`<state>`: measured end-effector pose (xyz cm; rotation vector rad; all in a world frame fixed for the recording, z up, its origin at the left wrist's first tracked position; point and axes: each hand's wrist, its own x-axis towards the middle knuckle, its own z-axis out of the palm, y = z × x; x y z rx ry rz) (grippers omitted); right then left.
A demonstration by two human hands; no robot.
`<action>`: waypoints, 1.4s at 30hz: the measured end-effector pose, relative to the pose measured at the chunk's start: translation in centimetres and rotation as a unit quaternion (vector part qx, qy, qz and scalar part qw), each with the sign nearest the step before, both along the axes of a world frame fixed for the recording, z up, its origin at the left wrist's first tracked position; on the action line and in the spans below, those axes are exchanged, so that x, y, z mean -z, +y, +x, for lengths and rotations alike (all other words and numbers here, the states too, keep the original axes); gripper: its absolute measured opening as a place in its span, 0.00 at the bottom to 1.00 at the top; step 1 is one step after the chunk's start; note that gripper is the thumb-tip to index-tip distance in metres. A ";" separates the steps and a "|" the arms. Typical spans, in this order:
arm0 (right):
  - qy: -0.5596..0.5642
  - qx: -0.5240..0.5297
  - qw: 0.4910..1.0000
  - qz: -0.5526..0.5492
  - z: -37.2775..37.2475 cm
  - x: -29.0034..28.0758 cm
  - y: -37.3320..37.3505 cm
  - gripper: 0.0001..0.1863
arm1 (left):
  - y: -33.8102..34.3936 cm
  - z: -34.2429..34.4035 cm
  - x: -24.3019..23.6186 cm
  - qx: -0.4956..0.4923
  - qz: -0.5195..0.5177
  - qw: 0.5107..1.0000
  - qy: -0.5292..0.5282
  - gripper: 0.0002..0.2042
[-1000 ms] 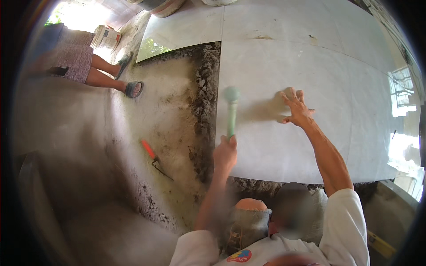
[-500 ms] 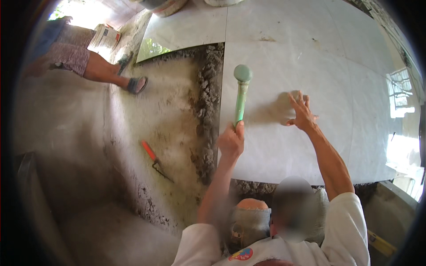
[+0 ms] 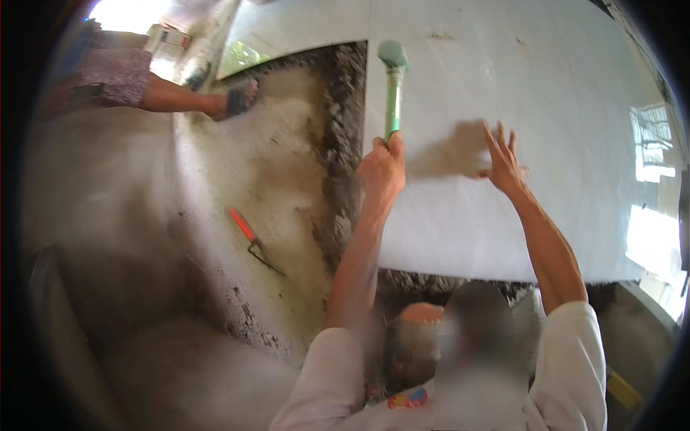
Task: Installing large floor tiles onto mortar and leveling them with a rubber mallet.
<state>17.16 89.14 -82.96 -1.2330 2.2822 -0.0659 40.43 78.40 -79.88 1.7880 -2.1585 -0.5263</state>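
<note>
My left hand [image 3: 382,171] is closed round the green handle of a mallet [image 3: 394,93]. Its round, dull green head points away from me, over the left part of a large glossy pale tile [image 3: 460,230]. To the right, my right hand [image 3: 506,167] is spread with its fingers apart, at the tile's surface and casting a shadow on it; whether the palm touches is unclear. Dark, crumbly mortar [image 3: 341,136] borders the tile on its left side and along its near edge.
A trowel with an orange-red handle [image 3: 243,225] lies on the rough floor at left. Beyond it, another person's sandalled foot [image 3: 241,99] stands near the mortar. A whitish bucket [image 3: 167,44] sits at the far left, and a yellow tool [image 3: 624,388] at lower right.
The mallet and my left hand have moved farther away from me. My right hand has shifted slightly right, fingers straighter. The other person's foot has moved right and farther off.
</note>
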 end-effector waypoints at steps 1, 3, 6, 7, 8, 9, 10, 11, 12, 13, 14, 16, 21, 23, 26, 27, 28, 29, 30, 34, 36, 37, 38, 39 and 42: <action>0.009 -0.011 0.999 -0.037 -0.1 0.3 0.0 0.65 | 1.7 0.7 0.0 -0.015 0.018 0.999 0.027 0.21; 0.026 -0.016 0.999 -0.042 0.0 0.8 0.2 0.63 | 4.7 3.0 0.4 0.034 0.011 0.995 0.090 0.22; 0.032 -0.015 0.999 -0.026 0.1 1.0 0.0 0.61 | 6.4 5.8 1.4 0.042 0.071 0.996 -0.020 0.23; 0.037 -0.014 0.999 0.009 0.1 1.1 0.0 0.61 | 8.3 7.0 1.3 0.050 0.100 0.993 -0.029 0.23; 0.040 -0.007 0.999 0.005 0.1 1.2 0.0 0.60 | 10.3 8.2 1.0 0.048 0.066 0.996 0.021 0.23; 0.034 -0.011 0.999 -0.026 0.1 1.3 0.0 0.60 | 11.5 9.2 0.6 0.038 0.039 0.997 0.059 0.24; 0.047 -0.013 0.998 -0.027 0.0 1.3 0.0 0.59 | 12.6 9.9 0.4 0.045 0.133 0.990 -0.013 0.24; 0.055 -0.016 0.998 -0.002 0.1 1.4 0.2 0.59 | 13.7 10.7 0.2 0.048 0.105 0.993 0.005 0.24; 0.052 -0.020 0.998 0.004 0.0 1.5 0.2 0.57 | 14.3 11.2 0.1 0.034 0.162 0.986 -0.031 0.24; 0.057 -0.013 0.998 -0.022 0.1 1.6 0.3 0.57 | 14.6 11.5 0.0 0.017 0.236 0.969 -0.077 0.23; 0.067 -0.013 0.997 -0.038 -0.2 1.7 0.3 0.58 | 15.1 12.2 -0.5 -0.002 0.252 0.966 -0.056 0.22; 0.075 -0.027 0.997 -0.013 0.1 1.9 0.8 0.57 | 17.3 13.9 -2.5 -0.003 0.217 0.976 0.003 0.22; 0.042 -0.084 0.996 0.009 2.3 2.3 4.2 0.61 | 20.4 17.4 -8.8 0.031 -0.075 0.942 0.325 0.27; 0.008 -0.088 0.996 0.005 3.8 2.4 6.3 0.64 | 21.0 18.0 -8.5 0.032 -0.144 0.902 0.406 0.27; 0.002 -0.045 0.999 -0.027 4.7 2.0 6.8 0.66 | 22.6 16.5 -4.0 0.085 -0.103 0.898 0.419 0.22; 0.009 -0.037 0.998 -0.047 4.8 1.9 6.7 0.66 | 22.9 16.3 -2.6 0.091 -0.046 0.946 0.308 0.18; 0.020 -0.031 0.998 -0.053 5.0 1.8 6.7 0.66 | 23.1 16.0 -1.6 0.099 -0.004 0.987 0.126 0.14; 0.032 -0.031 0.999 -0.030 5.2 1.8 6.7 0.66 | 23.4 16.4 -1.3 0.079 0.032 0.991 0.106 0.14; 0.029 -0.021 0.998 -0.048 5.3 1.8 6.7 0.66 | 23.7 16.5 -1.1 0.032 0.153 0.988 0.015 0.14; 0.053 -0.038 0.997 -0.039 6.1 2.2 7.4 0.63 | 24.8 18.7 -4.1 0.031 0.156 0.984 0.075 0.15; 0.065 -0.040 0.995 -0.067 6.1 2.6 7.5 0.61 | 24.7 19.0 -4.9 0.077 -0.014 0.963 0.257 0.16; 0.068 -0.042 0.995 -0.066 6.0 2.8 7.3 0.61 | 24.5 18.8 -4.7 0.062 0.010 0.918 0.392 0.16; 0.070 -0.042 0.994 -0.069 6.0 2.9 7.2 0.61 | 24.3 18.5 -4.4 0.062 0.012 0.890 0.451 0.16; 0.071 -0.042 0.994 -0.072 5.9 3.1 7.1 0.61 | 24.0 18.2 -3.8 0.147 -0.071 0.911 0.378 0.17; 0.084 -0.056 0.994 -0.040 5.9 3.2 6.6 0.63 | 23.1 17.5 -2.3 0.093 0.177 0.972 -0.121 0.21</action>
